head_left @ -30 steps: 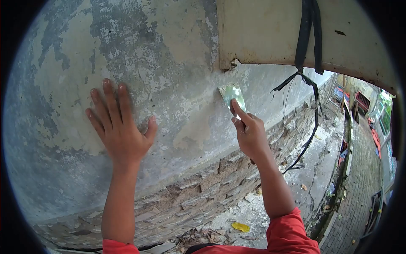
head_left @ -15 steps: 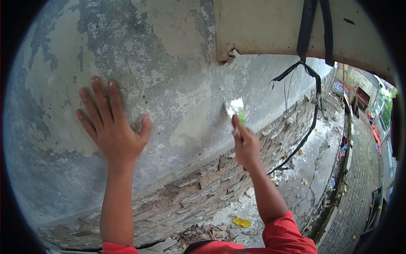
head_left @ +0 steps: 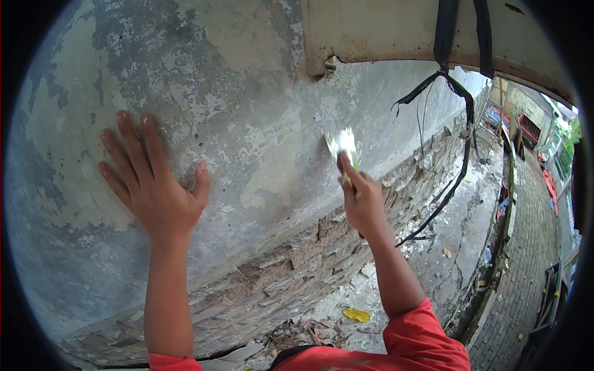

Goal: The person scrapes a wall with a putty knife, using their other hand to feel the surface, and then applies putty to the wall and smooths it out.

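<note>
Flat against the grey wall (head_left: 247,142), with its patchy, peeling paint, lies my left hand (head_left: 159,191), fingers spread and nothing in it. My right hand (head_left: 364,201) is wrapped round the handle of a scraper (head_left: 341,143). The scraper has a shiny, motion-blurred blade and a bit of green near the handle. Its blade is at the wall surface, to the right of my left hand; whether it touches cannot be told for sure.
A rusty-edged panel (head_left: 383,31) overhangs at the top right, with black cables (head_left: 467,123) hanging from it. Rough stonework (head_left: 272,272) runs below the wall. A yellow leaf (head_left: 356,315) lies on the ground. A brick path (head_left: 526,247) curves along the right.
The scraper and my right hand have shifted slightly upward. The view has shifted a little, so my left hand appears further left, still flat on the wall.
</note>
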{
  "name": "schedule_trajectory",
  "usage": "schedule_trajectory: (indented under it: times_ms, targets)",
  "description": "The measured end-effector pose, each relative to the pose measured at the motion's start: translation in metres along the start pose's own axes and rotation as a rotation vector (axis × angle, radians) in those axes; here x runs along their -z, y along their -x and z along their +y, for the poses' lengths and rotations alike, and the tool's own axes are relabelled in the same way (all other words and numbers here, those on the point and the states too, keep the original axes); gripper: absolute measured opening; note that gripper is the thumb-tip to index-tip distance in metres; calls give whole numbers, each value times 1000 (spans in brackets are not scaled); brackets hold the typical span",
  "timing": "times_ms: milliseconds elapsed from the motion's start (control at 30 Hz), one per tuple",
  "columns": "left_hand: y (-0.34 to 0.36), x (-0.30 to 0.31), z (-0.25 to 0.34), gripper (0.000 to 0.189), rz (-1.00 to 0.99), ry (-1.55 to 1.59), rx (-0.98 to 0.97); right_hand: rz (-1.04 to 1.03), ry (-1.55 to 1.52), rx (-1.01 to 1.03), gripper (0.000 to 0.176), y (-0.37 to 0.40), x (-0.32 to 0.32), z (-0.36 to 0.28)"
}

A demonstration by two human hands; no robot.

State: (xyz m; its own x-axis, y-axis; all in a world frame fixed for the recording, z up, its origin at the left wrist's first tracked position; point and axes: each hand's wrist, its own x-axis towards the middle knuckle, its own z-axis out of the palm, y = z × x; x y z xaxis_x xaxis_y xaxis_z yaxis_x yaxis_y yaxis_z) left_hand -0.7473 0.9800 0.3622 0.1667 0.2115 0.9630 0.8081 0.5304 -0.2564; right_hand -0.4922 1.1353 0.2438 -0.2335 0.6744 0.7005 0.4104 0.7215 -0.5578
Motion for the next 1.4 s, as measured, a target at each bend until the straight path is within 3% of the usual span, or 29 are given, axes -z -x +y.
schedule_trajectory:
  times_ms: [100,167,267,533,800,867,967,1133,1300,1400]
  targets:
    - [0,0,1,81,-14,15,17,6,-43,58,57,27,-13,17]
    - [0,-1,0,81,-23,1,34,-22,-125,-52,58,15,-9,10]
    - [1,1,-2,81,-67,-3,57,89,-83,220,59,-11,-12,-17]
    - [2,5,-2,83,-92,79,66,130,-140,439,69,-46,-36,-115]
    - [6,14,-28,86,-167,263,31,20,-204,346,69,2,-63,-142]
    - [7,26,-48,88,-240,262,28,72,-165,409,67,-21,-54,-159]
    - [3,34,-81,86,-141,178,0,233,-176,602,57,-84,-31,-196]
    - [0,36,-87,78,-47,68,-5,147,-57,326,47,-108,2,-235]
    - [0,36,-84,79,-72,65,17,122,-49,280,47,-30,-32,-164]
    - [-1,38,-83,79,-100,64,24,149,-50,280,48,-47,-23,-177]
